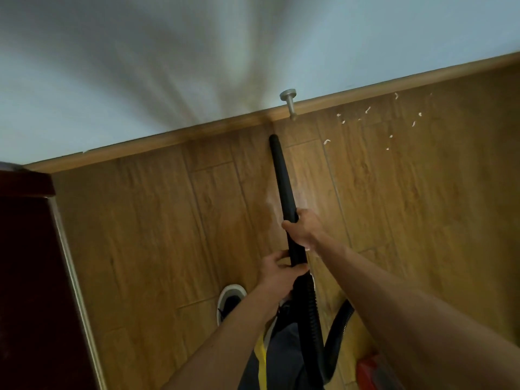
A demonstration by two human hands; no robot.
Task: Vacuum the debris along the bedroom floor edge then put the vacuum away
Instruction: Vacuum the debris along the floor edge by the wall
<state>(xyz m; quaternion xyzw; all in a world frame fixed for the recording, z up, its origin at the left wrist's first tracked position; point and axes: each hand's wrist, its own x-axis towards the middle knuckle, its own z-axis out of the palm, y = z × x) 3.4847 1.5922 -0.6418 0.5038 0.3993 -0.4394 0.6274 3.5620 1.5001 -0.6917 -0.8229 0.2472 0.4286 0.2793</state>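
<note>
1. The black vacuum wand (282, 175) slanted down and away from the person, its open tip close to the skirting board (168, 142) and just left of a metal door stop (289, 104). Whether the tip touched the floor (146, 220) could not be told.
2. The right hand (305, 229) gripped the wand about halfway along, fingers curled round the tube from the right.
3. The left hand (277, 270) held the wand's lower end just below the right hand – fingers and thumb wrapped round the part where the tube met the ribbed hose (315, 319).
4. The hose dropped from that joint, looped downward and rose again on the right, near a red object (368, 370) cut off by the bottom edge.
5. The debris (365, 109) – small white scraps – lay scattered on the wooden floor to the right of the door stop, near the skirting board and well apart from the wand's tip.
6. A pale wall (140, 66) rose above the skirting board, with soft shadows across it.
7. A dark red cabinet (28, 277) filled the left edge.
8. A white-soled shoe (229, 299) stood on the floor below the left forearm.
</note>
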